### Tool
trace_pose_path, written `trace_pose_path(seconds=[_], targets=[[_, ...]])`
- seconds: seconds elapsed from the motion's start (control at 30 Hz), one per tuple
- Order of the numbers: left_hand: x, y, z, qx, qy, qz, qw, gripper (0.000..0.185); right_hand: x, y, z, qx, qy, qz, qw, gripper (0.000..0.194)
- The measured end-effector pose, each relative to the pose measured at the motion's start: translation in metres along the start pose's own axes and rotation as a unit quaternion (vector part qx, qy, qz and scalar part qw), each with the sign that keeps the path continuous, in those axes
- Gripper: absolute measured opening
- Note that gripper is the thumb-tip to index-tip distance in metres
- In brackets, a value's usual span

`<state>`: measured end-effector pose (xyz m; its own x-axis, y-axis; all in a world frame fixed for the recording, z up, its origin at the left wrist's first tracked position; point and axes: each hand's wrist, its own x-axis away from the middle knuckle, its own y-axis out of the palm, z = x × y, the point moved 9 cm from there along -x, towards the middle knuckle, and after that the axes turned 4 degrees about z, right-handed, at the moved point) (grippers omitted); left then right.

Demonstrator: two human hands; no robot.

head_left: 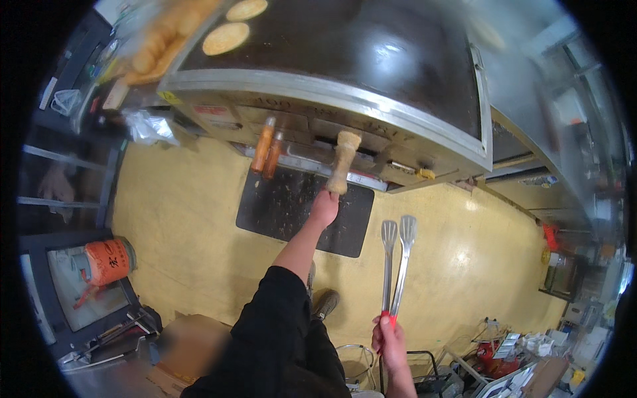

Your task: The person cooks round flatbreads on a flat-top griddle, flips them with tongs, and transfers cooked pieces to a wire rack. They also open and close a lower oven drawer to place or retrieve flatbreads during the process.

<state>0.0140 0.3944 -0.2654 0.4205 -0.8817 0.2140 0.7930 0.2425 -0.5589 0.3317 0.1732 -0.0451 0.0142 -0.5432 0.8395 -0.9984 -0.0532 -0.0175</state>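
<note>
My left hand [325,209] is closed at the near end of a thick tan handle [343,161], which looks wrapped or padded. This handle stands out before the front panel of a large flat griddle [318,45]; whether it is fixed there cannot be told. To its left, two orange-brown wooden handles [264,147] jut from the same panel. My right hand [390,341] grips metal tongs [394,268] by their red grips, with the slotted heads pointing at the griddle and slightly apart. Two round flatbreads [226,39] lie at the griddle's left side.
A dark mat [303,214] covers the floor below the griddle. At left, a gas cylinder [105,261] in an orange cover stands by a dark-framed door. Blurred baked goods [164,40] sit beyond the griddle's left edge. A wire-rimmed container [361,348] and assorted clutter [517,353] are behind right.
</note>
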Motion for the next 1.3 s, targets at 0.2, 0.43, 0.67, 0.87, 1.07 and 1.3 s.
trace_pose_path(seconds=[0.2, 0.43, 0.67, 0.87, 1.07, 1.3], targets=[[0.131, -0.019, -0.031, 0.169, -0.148, -0.040, 0.974, 0.045, -0.036, -0.012, -0.018, 0.069, -0.046, -0.093, 0.992, 0.051], [0.327, -0.039, -0.086, 0.162, -0.218, -0.053, 0.961, 0.041, -0.075, -0.015, 0.022, 0.212, 0.030, -0.173, 0.961, 0.054], [0.382, -0.051, -0.082, 0.181, -0.243, -0.068, 0.951, 0.041, -0.116, 0.012, 0.052, 0.205, -0.010, -0.201, 0.958, 0.049], [0.381, -0.054, -0.081, 0.125, -0.199, -0.064, 0.970, 0.045, -0.139, 0.024, 0.049, 0.187, -0.065, -0.156, 0.968, 0.034], [0.453, -0.019, -0.136, 0.121, -0.286, -0.157, 0.938, 0.049, -0.063, -0.009, -0.002, 0.390, -0.398, 0.028, 0.830, 0.032], [0.485, -0.030, -0.138, 0.015, -0.259, -0.150, 0.954, 0.054, -0.037, -0.032, -0.064, 0.580, -0.550, 0.169, 0.576, 0.039]])
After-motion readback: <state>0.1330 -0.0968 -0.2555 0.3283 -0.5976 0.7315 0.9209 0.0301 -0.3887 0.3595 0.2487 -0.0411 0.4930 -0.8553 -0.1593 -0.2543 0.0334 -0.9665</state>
